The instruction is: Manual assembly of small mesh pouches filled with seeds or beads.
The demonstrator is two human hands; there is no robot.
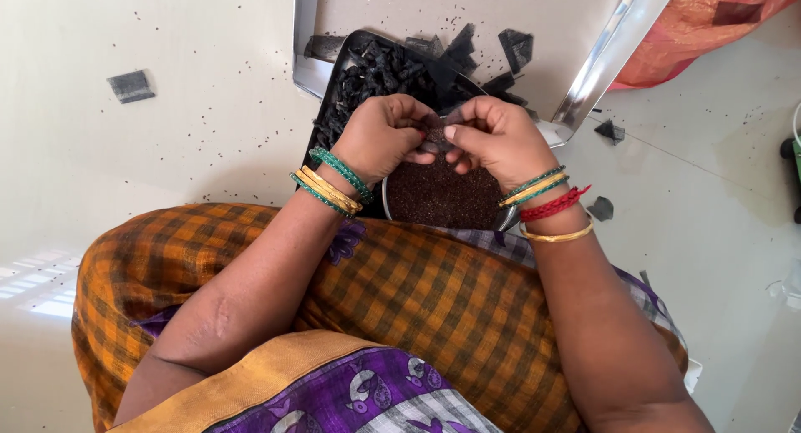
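While wrists bend inward, both hands' grip pinches one dark pod point(435, 131).

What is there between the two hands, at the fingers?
In the head view, the left hand and the right hand pinch a small dark pod piece between their fingers, above the bowl of dark seeds.

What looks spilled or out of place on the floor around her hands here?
Tiny dark specks are scattered over the pale floor, and stray black pieces lie apart from the heap: one at left, two at right. The rest sits in the black tray.
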